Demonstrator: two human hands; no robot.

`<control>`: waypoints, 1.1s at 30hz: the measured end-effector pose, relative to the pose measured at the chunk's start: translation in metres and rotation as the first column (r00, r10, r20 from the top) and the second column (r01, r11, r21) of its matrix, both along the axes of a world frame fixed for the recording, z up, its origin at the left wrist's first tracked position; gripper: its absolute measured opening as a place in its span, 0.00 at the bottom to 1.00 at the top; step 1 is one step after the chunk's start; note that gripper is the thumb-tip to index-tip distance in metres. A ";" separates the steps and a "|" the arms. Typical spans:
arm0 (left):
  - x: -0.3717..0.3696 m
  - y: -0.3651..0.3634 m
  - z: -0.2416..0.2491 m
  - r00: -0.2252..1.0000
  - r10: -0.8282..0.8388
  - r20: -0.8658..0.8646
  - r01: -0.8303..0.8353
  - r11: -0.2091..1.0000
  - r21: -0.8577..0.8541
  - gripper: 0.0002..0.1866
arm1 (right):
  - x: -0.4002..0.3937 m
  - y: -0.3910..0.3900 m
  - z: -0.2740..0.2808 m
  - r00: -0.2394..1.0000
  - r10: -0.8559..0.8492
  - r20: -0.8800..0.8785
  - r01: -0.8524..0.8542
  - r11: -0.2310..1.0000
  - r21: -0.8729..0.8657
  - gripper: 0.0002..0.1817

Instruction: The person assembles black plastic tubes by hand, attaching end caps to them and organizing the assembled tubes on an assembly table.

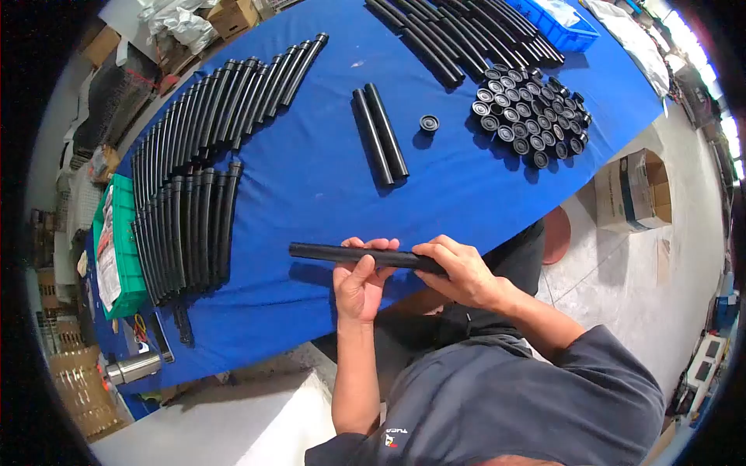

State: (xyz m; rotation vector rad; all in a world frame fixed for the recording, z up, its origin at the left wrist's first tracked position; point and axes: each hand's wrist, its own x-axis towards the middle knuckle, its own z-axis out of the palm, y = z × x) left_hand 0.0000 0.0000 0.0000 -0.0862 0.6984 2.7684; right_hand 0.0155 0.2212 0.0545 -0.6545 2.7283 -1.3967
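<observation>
A black tube (326, 252) lies nearly level above the table's front edge, held in both hands. My left hand (363, 283) grips it from below around its middle, thumb in front and fingers behind. Around the tube's right end are the closed fingers of my right hand (458, 272), which hide that end. Farther back, two loose black tubes (381, 136) lie side by side on the blue cloth (311, 163). Just right of them sits a single round black cap (429, 123).
Many capped tubes (186, 124) lie in rows at the left, beside a green crate (120, 248). A pile of round caps (528, 113), more tubes (458, 35) and a blue bin (571, 35) are at the back right. A cardboard box (633, 190) stands on the floor.
</observation>
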 end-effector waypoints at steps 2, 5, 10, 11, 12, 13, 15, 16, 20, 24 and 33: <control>0.006 0.009 -0.003 1.000 -0.012 -0.019 0.012 0.999 0.035 0.18 | 0.003 0.007 0.016 0.988 -0.025 0.152 0.037 0.997 -0.074 0.21; 0.001 -0.005 0.010 1.000 0.017 0.014 -0.016 1.000 -0.003 0.18 | -0.002 -0.014 0.003 0.975 -0.093 0.203 0.131 0.974 -0.184 0.18; 0.000 -0.007 0.008 1.000 0.031 -0.007 -0.031 0.999 0.012 0.17 | -0.004 -0.017 0.001 0.965 -0.071 0.253 0.115 0.980 -0.164 0.16; 0.000 -0.007 0.006 1.000 0.024 -0.010 -0.024 0.999 0.021 0.16 | -0.004 -0.017 0.002 0.966 -0.074 0.246 0.116 0.980 -0.162 0.16; -0.001 -0.006 0.005 1.000 0.029 -0.011 -0.029 0.999 0.017 0.16 | -0.005 -0.016 0.005 0.959 -0.071 0.275 0.117 0.981 -0.156 0.17; -0.001 -0.005 0.004 1.000 0.030 -0.010 -0.030 0.999 0.014 0.16 | -0.005 -0.015 0.006 0.949 -0.072 0.306 0.122 0.982 -0.146 0.17; -0.002 -0.005 0.006 0.999 0.031 0.008 -0.031 0.999 0.009 0.16 | -0.006 -0.015 0.002 0.990 -0.063 0.124 0.077 0.991 -0.108 0.17; -0.002 -0.004 0.010 0.999 0.033 0.027 -0.033 0.999 0.007 0.16 | -0.006 -0.015 0.000 0.998 -0.061 0.030 0.063 0.995 -0.081 0.18; -0.002 -0.003 0.008 0.999 0.029 0.017 -0.029 1.000 -0.008 0.16 | -0.006 -0.019 -0.006 0.974 -0.043 -0.223 0.034 0.999 -0.042 0.18; -0.003 -0.006 0.006 1.000 0.001 -0.004 -0.001 0.999 0.051 0.17 | -0.010 -0.013 0.031 0.716 0.002 0.698 0.189 0.962 -0.197 0.20; 0.001 -0.004 0.010 1.000 0.020 -0.006 -0.019 1.000 0.016 0.15 | 0.000 -0.018 0.010 0.938 -0.041 0.344 0.101 0.982 -0.158 0.20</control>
